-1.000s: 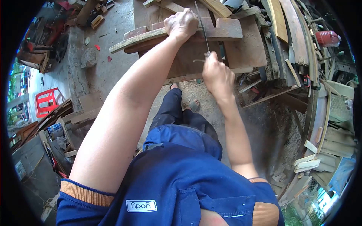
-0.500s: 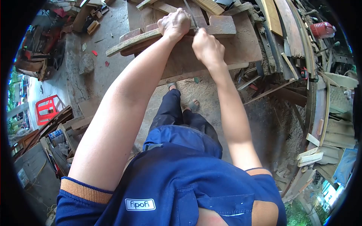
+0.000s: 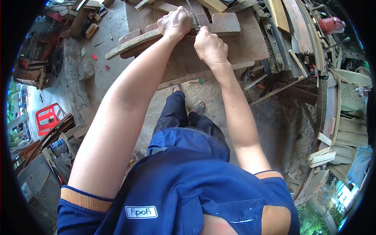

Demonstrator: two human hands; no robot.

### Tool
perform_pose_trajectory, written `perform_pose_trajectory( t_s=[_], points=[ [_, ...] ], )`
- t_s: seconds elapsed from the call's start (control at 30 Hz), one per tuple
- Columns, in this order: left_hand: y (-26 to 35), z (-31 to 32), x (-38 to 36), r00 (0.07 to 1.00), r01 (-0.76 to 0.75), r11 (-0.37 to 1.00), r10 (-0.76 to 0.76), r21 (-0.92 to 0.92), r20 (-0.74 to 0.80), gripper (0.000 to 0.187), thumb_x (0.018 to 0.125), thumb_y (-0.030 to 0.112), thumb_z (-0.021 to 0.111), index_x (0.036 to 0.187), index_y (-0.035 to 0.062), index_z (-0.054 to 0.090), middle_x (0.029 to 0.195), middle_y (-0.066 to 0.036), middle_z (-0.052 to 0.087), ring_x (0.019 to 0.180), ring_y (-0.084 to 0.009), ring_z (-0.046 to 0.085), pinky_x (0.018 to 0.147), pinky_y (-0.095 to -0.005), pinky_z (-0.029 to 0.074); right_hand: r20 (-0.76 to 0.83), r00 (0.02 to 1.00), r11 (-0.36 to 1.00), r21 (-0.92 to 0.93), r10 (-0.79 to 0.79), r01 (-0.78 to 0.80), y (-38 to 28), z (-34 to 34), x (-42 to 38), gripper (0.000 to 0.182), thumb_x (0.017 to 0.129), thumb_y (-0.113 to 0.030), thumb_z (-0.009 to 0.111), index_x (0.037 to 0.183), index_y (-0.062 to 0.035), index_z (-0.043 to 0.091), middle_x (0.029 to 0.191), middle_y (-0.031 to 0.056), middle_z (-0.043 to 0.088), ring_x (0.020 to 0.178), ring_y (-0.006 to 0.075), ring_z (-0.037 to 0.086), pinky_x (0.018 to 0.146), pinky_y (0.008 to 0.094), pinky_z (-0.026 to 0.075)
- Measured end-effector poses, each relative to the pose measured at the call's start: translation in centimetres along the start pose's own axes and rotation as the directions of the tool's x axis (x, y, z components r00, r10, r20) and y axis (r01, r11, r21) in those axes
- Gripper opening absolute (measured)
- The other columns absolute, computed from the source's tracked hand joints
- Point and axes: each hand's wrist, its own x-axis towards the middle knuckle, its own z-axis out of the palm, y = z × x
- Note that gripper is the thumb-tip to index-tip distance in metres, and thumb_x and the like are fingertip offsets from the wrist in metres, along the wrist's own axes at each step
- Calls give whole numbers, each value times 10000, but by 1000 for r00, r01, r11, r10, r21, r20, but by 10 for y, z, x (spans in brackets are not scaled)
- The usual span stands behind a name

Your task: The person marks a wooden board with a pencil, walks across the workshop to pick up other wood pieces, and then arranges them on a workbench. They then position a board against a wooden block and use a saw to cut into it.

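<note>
Near the top of the view my left hand is closed on a wooden board that lies slantwise over the workbench. Just right of it my right hand is closed around the near end of a thin, dark, bar-like tool, which points up and away between the two hands. Its handle is mostly hidden in my fingers. Right beside my right hand is a thick wooden block. The board's edge under my left hand is partly covered.
Stacked planks and a red plastic container stand at the right. At the left are a red plastic chair, a can and a stone. Sawdust covers the floor by my feet.
The whole view has shifted slightly, with bench and hands a little further up and left. Both hands keep their grips; no clear movement between them shows.
</note>
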Motion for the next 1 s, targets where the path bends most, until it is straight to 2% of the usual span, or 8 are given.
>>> perform_pose_trajectory(
  t_s=[0.1, 0.17, 0.2, 0.33, 0.4, 0.63, 0.8, 1.0],
  points=[
    [0, -8, 4, 1000, -2, 1000, 2, -28, 20, 349, 876, 287, 452, 988, 105, 727, 1014, -179, 709, 995, -364, 672, 842, -440, 499, 52, 998, 999, 11, 40, -40, 6, -9, -35, 234, 922, -165, 403, 985, -6, 563, 893, 283, 685, 891, 416, 685, 794, 512, 538],
    [-2, -9, 1, 987, -12, 1000, 9, 14, 161, 447, 958, 385, 324, 1104, 132, 661, 1105, -193, 678, 1056, -395, 636, 912, -479, 475, 134, 988, 996, 15, 82, -85, 10, -12, -56, 229, 915, -153, 407, 983, -5, 568, 894, 283, 685, 893, 414, 686, 798, 508, 538],
    [-3, -7, 2, 987, -5, 1000, 2, 16, 163, 447, 958, 385, 324, 1104, 132, 661, 1105, -193, 678, 1056, -395, 636, 912, -479, 475, 130, 989, 997, 4, 70, -71, 11, -14, -58, 226, 917, -155, 404, 981, -5, 561, 894, 286, 683, 892, 418, 685, 799, 512, 536],
    [-3, -1, 2, 994, -25, 1000, 26, -12, 110, 438, 954, 376, 333, 1091, 127, 666, 1093, -193, 683, 1047, -392, 641, 908, -477, 478, 51, 999, 1000, -11, -2, 3, 5, -8, -12, 237, 940, -185, 383, 997, -13, 535, 893, 295, 678, 884, 435, 679, 794, 539, 528],
    [-2, 0, 3, 1000, -10, 1000, 10, 8, 12, 338, 869, 272, 464, 992, 98, 726, 1016, -177, 710, 993, -358, 677, 829, -442, 504, 18, 1000, 1000, -7, -13, 13, -1, -2, 3, 246, 947, -195, 375, 1008, -14, 530, 891, 296, 677, 884, 440, 677, 790, 544, 527],
    [-1, -7, 0, 998, 20, 1000, -20, 2, 53, 324, 868, 286, 478, 976, 110, 727, 1006, -180, 712, 988, -340, 683, 819, -427, 511, 118, 992, 999, -34, 38, -34, 12, -12, -60, 263, 953, -202, 366, 1033, -9, 525, 856, 286, 679, 854, 445, 677, 759, 543, 536],
    [-2, -1, 2, 999, -6, 1000, 6, 0, 36, 318, 863, 277, 483, 972, 103, 726, 1007, -177, 712, 980, -339, 684, 817, -430, 509, -1, 1000, 1000, -1, -20, 20, -4, 1, 17, 257, 933, -170, 379, 978, -4, 569, 888, 305, 672, 881, 440, 678, 797, 543, 528],
    [-4, -4, 1, 998, -28, 1000, 27, 11, 50, 306, 848, 260, 492, 967, 108, 729, 985, -169, 716, 944, -335, 695, 792, -424, 519, 93, 995, 999, -25, 27, -25, 9, -12, -46, 262, 934, -176, 384, 986, 2, 569, 886, 299, 675, 880, 444, 677, 779, 525, 538]
  ],
)
